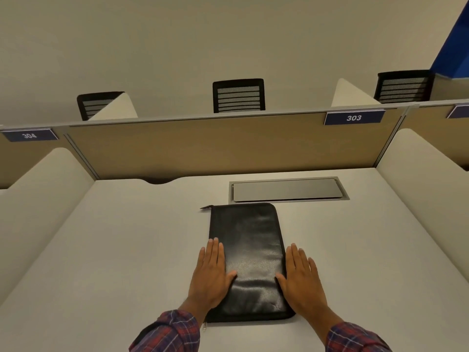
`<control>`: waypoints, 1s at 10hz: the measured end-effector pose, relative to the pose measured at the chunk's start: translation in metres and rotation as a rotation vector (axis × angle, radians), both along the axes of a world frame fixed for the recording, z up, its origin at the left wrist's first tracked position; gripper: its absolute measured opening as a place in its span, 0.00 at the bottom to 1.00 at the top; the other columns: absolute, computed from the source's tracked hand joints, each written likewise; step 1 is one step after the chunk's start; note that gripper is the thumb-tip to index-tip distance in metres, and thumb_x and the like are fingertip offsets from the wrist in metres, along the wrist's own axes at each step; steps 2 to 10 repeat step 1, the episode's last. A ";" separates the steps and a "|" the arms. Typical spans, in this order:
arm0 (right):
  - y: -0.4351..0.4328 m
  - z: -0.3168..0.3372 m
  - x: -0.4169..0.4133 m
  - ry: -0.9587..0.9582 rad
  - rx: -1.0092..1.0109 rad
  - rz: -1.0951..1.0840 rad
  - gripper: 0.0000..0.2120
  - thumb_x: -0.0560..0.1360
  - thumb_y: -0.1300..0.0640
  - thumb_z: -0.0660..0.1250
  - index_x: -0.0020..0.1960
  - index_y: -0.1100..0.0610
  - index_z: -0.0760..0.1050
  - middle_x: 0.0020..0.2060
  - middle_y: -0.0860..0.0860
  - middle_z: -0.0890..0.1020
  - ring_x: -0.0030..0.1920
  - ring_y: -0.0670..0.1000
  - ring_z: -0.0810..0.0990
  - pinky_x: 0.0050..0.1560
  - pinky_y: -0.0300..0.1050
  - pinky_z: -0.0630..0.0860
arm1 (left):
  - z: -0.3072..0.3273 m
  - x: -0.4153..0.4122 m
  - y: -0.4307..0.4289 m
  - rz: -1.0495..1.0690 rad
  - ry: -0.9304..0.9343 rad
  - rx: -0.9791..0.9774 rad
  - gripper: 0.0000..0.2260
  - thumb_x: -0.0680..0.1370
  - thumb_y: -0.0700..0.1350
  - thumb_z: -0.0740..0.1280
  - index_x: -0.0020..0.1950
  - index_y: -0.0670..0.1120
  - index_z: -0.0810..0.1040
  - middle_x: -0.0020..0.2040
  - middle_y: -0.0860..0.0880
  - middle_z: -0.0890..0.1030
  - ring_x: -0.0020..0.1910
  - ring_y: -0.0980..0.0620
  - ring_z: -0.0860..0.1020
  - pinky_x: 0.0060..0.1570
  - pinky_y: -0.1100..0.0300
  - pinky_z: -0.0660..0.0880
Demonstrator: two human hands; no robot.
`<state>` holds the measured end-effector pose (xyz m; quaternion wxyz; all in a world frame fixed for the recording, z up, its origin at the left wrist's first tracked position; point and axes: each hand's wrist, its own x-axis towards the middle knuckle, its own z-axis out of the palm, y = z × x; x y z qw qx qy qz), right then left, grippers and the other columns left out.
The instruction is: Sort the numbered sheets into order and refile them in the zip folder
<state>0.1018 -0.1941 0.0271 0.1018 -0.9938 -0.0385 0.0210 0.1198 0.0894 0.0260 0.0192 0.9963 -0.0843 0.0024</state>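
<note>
A flat black leather zip folder [250, 260] lies shut on the white desk top [114, 250], in the middle and near the person. It is long from near to far. Its zip pull [206, 207] sticks out at the far left corner.

The left hand [212, 274] lies flat on the left edge of the folder, fingers straight and together, thumb on the black cover. The right hand [300, 278] lies flat by the right edge in the same way, with its thumb touching the cover. Both hands are spread open and grip nothing. The sleeves [170, 331] are red and blue checked cloth.

Just past the folder, a grey metal flap [286, 189] sits in the desk. A tan wall panel [215, 146] stands at the far side, with a blue tag reading 303 [354, 118] at its right. Black mesh chairs [239, 95] show behind it.
</note>
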 end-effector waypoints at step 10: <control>-0.003 0.014 0.024 -0.122 -0.038 0.011 0.40 0.84 0.33 0.45 0.85 0.55 0.39 0.84 0.54 0.38 0.84 0.58 0.41 0.80 0.49 0.31 | 0.030 0.019 -0.014 -0.038 -0.078 -0.015 0.41 0.82 0.71 0.41 0.84 0.41 0.43 0.85 0.41 0.41 0.84 0.41 0.42 0.79 0.47 0.41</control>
